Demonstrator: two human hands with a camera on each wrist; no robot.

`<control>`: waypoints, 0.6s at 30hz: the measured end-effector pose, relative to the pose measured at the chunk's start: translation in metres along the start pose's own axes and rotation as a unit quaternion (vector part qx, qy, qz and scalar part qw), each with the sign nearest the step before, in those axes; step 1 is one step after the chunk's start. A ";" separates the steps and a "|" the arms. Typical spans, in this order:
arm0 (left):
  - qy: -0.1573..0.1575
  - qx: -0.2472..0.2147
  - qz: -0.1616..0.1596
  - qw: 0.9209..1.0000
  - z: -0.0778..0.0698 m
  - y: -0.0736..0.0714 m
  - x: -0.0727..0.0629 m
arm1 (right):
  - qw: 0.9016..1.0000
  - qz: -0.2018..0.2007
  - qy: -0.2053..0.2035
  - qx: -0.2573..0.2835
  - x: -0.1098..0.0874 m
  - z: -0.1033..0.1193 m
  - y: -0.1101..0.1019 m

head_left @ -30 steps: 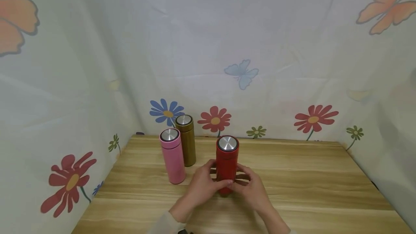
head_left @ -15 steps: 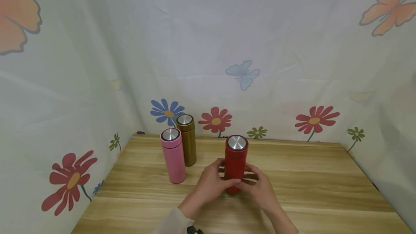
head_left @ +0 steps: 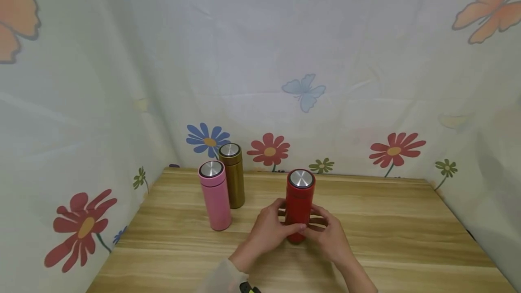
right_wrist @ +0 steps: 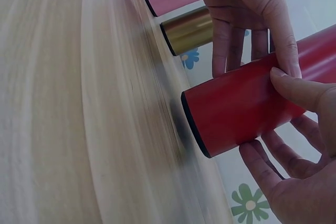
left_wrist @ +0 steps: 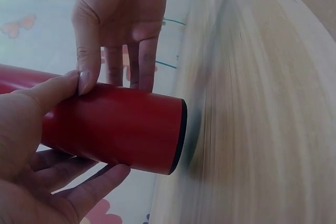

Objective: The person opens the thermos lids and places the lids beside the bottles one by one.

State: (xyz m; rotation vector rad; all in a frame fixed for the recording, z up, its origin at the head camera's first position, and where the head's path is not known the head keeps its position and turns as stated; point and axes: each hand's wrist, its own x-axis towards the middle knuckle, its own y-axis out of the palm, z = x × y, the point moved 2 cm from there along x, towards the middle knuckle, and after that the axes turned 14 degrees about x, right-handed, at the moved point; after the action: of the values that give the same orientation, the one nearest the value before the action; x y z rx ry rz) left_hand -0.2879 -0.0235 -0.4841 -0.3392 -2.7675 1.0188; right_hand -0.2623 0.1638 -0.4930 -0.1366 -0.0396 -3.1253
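Observation:
A red thermos flask [head_left: 300,198] with a round silver lid top stands upright near the middle of the wooden table in the head view. My left hand [head_left: 268,229] grips its lower body from the left. From the other side, my right hand [head_left: 330,235] holds it too, and the two thumbs meet at the front. In the left wrist view, fingers of the left hand [left_wrist: 84,187] curl along the red flask [left_wrist: 126,129]. Its black base [right_wrist: 195,124] is at or just above the tabletop; I cannot tell which.
To the left stand a pink flask [head_left: 216,205] and, just behind it, a gold flask [head_left: 235,182], both upright. The wooden table [head_left: 407,234] extends right. A flowered curtain [head_left: 346,80] closes off the back and sides.
Both hands have moved the red flask to the right, away from the pink and gold flasks. Their grip on it looks the same; the other two flasks have stayed in place.

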 end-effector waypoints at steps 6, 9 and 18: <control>-0.002 0.004 -0.003 1.000 0.003 0.004 0.001 | 1.000 0.000 0.005 0.003 0.000 -0.002 -0.001; -0.005 0.006 -0.002 1.000 0.005 0.005 0.002 | 1.000 -0.001 0.010 0.007 0.001 -0.004 -0.002; -0.005 0.002 0.006 1.000 0.006 0.009 0.005 | 1.000 -0.003 0.008 0.001 0.002 -0.006 -0.004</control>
State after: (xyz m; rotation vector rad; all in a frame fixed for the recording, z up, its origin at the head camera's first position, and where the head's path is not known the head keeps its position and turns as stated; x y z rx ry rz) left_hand -0.2927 -0.0192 -0.4941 -0.3506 -2.7759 1.0311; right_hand -0.2651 0.1680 -0.4989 -0.1101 -0.0438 -3.1311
